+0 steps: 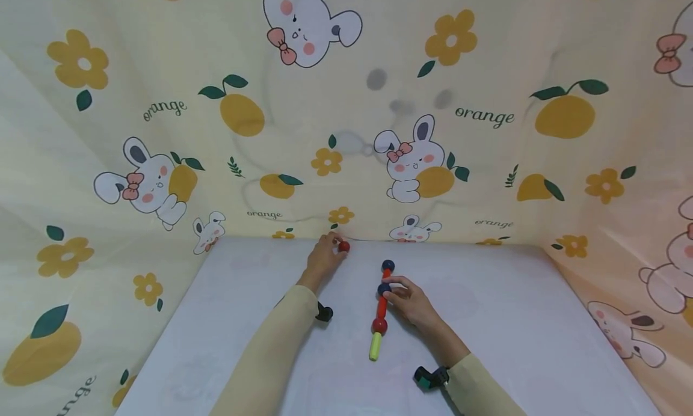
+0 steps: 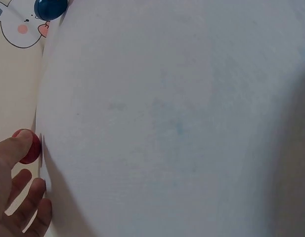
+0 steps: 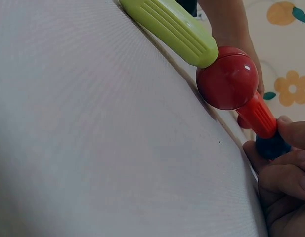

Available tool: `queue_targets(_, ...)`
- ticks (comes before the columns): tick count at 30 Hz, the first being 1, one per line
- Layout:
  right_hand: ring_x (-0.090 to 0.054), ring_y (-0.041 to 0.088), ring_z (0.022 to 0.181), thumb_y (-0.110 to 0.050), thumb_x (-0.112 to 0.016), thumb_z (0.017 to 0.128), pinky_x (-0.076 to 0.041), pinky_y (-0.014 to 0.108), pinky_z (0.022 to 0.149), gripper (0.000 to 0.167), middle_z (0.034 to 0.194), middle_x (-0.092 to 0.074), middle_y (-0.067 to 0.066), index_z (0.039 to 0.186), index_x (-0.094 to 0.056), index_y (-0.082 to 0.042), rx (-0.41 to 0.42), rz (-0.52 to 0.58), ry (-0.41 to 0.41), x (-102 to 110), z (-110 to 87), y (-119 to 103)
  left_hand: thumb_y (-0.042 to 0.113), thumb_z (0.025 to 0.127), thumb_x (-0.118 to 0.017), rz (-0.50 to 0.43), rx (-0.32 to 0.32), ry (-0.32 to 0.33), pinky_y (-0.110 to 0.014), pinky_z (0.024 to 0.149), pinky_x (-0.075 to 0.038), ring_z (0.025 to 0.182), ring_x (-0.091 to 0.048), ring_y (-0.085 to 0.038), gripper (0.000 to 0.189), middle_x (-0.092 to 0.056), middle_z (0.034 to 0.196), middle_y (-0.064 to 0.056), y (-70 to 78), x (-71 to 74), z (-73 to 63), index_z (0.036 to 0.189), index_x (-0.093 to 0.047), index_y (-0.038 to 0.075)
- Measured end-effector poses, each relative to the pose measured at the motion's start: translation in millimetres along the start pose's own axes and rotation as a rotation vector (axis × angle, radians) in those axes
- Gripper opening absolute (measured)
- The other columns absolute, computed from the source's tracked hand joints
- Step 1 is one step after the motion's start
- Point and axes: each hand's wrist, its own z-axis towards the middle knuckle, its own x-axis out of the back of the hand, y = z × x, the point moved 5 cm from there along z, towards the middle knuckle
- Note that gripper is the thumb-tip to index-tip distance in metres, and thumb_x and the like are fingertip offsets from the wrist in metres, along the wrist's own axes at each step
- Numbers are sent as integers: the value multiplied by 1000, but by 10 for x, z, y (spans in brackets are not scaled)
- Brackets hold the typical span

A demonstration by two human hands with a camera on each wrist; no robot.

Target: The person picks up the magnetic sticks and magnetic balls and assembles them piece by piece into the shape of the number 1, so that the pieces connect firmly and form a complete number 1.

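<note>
My left hand (image 1: 323,258) pinches a small red ball (image 1: 344,246) at the far edge of the table; the left wrist view has the thumb across this ball (image 2: 34,152). Nearer the middle lies a chain of rods and balls. From its near end it runs yellow-green rod (image 1: 376,347), second red ball (image 1: 379,326), red-orange rod (image 1: 382,308), dark blue ball (image 1: 384,288), short red-orange rod (image 1: 387,273) and another blue ball (image 1: 388,264). With thumb and fingers, my right hand (image 1: 414,302) holds the middle blue ball (image 3: 271,147) from the right side.
A white table top (image 1: 487,344) lies under both hands. Behind it hangs a cream cloth (image 1: 346,187) printed with rabbits and oranges, which also runs down both sides. Black wrist devices sit by the left sleeve (image 1: 287,326) and the right sleeve (image 1: 482,386).
</note>
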Motion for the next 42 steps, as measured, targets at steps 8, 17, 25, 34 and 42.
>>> queue_targets(8, -47, 20, 69, -19, -76, 102, -37, 24, 57, 35, 114, -72, 11, 135, -70, -23, -30, 14, 4, -42, 11, 21, 25, 102, -77, -33, 27, 23, -47, 100, -53, 121, -65, -27, 35, -69, 136, -5, -82, 5, -18, 131, -60, 16)
queue_targets(17, -40, 19, 56, -18, -75, 102, -35, 24, 52, 36, 117, -73, 11, 137, -68, -22, -17, 29, -25, -40, -12, -2, 26, 101, -78, -46, 33, 23, -45, 102, -54, 120, -66, -25, 39, -69, 135, -4, -95, 14, -60, 135, -60, 18)
queue_targets(25, -39, 18, 55, -18, -74, 104, -34, 24, 51, 38, 120, -73, 11, 141, -67, -23, -8, 40, -37, -13, 1, 5, 27, 100, -79, -91, 19, 19, -41, 93, -55, 106, -66, -21, 36, -70, 131, -2, -80, 30, -152, 132, -64, 20)
queue_targets(34, -41, 19, 57, -21, -76, 102, -35, 24, 52, 40, 127, -66, 14, 141, -68, -23, -13, 21, -18, -3, -5, 5, 31, 100, -79, -139, 19, -20, -35, 80, -52, 93, -61, -18, 32, -70, 127, 1, -59, 47, -318, 127, -65, 23)
queue_targets(42, -44, 20, 62, -20, -77, 101, -39, 24, 56, 38, 132, -59, 16, 138, -70, -22, -17, 3, 12, -6, -3, -3, 31, 99, -80, -170, -47, -44, -35, 83, -53, 92, -62, -16, 33, -70, 124, 1, 2, 72, -470, 127, -66, 21)
